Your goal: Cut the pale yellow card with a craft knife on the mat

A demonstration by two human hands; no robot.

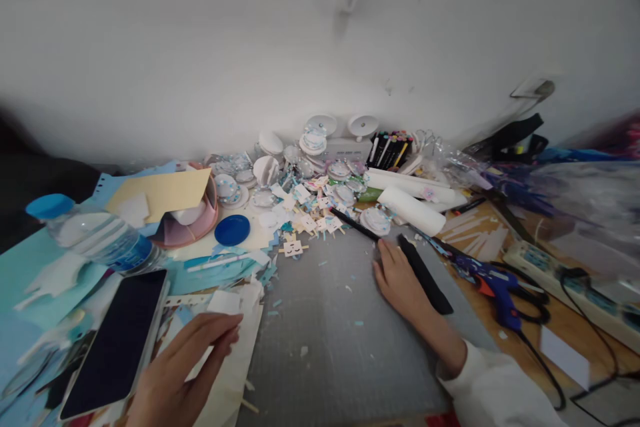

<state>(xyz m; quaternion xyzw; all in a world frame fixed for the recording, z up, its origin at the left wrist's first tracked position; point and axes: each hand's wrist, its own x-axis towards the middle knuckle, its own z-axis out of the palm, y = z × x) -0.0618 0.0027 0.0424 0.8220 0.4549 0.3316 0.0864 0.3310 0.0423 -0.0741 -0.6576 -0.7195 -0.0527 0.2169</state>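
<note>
Home craft desk set against a plain white wall [200,47], grey cutting mat [340,320] strewn with paper scraps, coloured card sheets [160,190] piled at one side, marker pens [390,149] racked at the back, blue glue gun [493,280] and power strip [550,267] laid alongside.

Phone [117,340] left of cutting mat [330,320], bottle [95,233] behind it; glue gun [493,283] right of mat; paper scraps [305,207] behind mat, against wall [250,47].

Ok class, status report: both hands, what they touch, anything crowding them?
Left hand on white paper piece, beside phone. Right hand flat on grey mat, touching black strip. Glue gun close right.
</note>
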